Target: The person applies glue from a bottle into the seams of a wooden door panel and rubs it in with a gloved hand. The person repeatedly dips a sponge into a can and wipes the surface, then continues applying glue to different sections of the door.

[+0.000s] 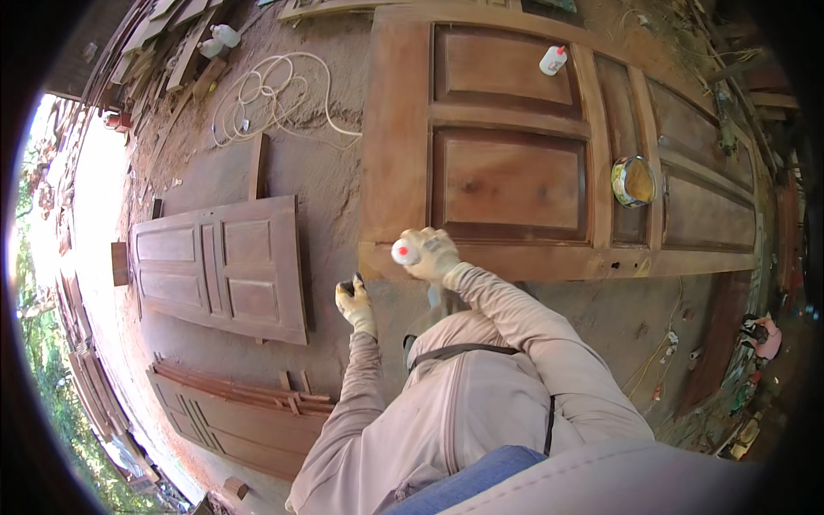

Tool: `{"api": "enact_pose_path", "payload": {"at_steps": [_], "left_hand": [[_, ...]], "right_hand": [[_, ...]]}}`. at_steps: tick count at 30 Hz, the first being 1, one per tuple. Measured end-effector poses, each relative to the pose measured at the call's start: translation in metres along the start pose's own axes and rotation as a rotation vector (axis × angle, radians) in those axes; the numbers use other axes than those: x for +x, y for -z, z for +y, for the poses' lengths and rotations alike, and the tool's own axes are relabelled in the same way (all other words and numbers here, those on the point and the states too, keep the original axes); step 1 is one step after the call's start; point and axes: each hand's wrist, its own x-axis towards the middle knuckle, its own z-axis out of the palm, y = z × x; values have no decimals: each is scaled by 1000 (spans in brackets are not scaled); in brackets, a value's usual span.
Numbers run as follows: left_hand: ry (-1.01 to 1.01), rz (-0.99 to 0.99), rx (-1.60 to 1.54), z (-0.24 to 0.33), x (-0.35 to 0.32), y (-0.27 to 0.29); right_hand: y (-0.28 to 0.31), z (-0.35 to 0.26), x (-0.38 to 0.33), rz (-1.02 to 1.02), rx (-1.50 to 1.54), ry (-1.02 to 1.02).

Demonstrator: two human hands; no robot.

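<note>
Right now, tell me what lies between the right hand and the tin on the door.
In the head view, only bare door lies between the right hand and the tin.

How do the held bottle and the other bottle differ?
The held bottle is in the right hand; the other bottle rests on the door. The held bottle points its tip nearly at the camera; the other bottle shows more of its side. Both are white with red tips.

Smooth wood on the large door [510,182], plastic on the held bottle [406,251], matt cloth sleeves [545,330]
</note>
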Motion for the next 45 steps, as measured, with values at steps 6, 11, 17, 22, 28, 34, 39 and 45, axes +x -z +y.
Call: {"api": "enact_pose_path", "payload": {"at_steps": [6,11,17,22,28,34,39,45], "left_hand": [[216,-152,-245,50,-12,5],[159,-74,-223,80,-13,-8],[62,73,-181,104,-25,-29],[33,68,-136,139,-60,-51],[-348,-123,131,225,-118,-119],[-874,-475,85,393,-197,-213],[-1078,-549,99,490,-257,-282],[-1442,-813,743,565,-303,-338]], "right_hand": [[46,86,-103,349,83,-128],[68,162,-194,673,340,-339],[56,242,-262,931,726,-515],[87,268,-293,878,684,-593],[107,323,-320,1028,689,-559],[135,352,-333,1079,700,-596],[137,383,-336,1067,807,-518],[175,398,-339,1038,909,-429]]}}
